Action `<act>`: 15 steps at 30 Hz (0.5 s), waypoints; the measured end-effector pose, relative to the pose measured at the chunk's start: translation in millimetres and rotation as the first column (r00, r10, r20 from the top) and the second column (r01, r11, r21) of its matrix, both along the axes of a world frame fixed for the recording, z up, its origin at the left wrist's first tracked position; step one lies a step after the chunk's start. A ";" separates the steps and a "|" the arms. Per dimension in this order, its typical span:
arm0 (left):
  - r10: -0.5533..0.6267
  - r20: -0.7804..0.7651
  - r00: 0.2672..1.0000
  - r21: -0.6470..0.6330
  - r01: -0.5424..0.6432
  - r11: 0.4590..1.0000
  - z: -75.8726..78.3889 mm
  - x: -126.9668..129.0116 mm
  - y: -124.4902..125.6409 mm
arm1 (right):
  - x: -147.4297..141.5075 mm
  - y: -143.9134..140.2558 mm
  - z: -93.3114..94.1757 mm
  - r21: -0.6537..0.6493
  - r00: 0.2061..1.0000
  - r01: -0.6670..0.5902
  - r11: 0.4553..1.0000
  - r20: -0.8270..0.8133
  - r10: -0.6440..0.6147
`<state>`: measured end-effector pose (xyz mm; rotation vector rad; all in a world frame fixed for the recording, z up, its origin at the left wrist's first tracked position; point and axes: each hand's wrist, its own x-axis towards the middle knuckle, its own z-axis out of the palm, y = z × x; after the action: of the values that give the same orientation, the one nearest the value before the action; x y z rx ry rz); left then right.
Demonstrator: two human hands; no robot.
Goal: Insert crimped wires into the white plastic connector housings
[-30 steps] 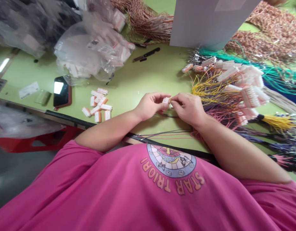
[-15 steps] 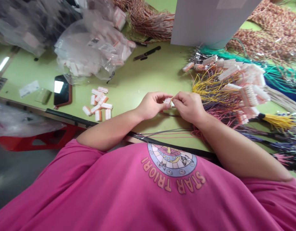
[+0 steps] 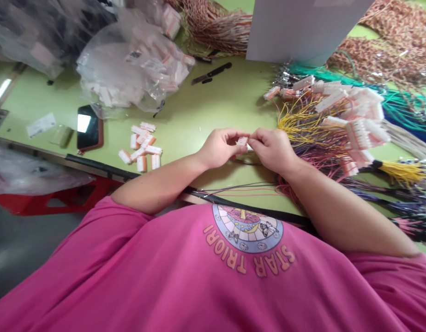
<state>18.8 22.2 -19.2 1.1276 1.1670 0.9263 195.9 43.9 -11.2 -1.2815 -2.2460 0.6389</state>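
Across the whole middle of the frame runs your green table (image 3: 213, 110), and at upper right a white board (image 3: 303, 27) stands over it. Upper left, the clear plastic bags (image 3: 133, 69) of white parts sit as they did a second ago. On the right, the heap of wired connectors (image 3: 340, 120) with yellow, pink and teal leads has shifted only slightly in the picture, as your head has moved a little. Left of centre lies the phone (image 3: 89, 130), and beside it the loose pile of connector housings (image 3: 141, 146), untouched.

Now the centre: your left hand (image 3: 218, 148) and right hand (image 3: 273, 150) have crept a touch higher in the frame and are meeting as before. Left fingers are pinched shut on the small white connector (image 3: 243, 140); right fingertips are closed right against it, seemingly on a thin wire, though that is too fine to be sure. So little has changed: the same fitting goes on.

Readable writing: "STAR TRIORI" on your pink shirt (image 3: 247, 258), at the bottom.
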 end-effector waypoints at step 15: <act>0.091 -0.037 0.995 0.026 -0.090 0.996 11.8 -24.5 13.9 | 13.9 -21.8 18.6 0.151 0.838 -0.358 0.922 0.487 0.246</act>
<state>-5.8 36.1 -7.4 1.1235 1.2496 0.9944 209.9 22.1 7.4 -1.0409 -2.8536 0.1569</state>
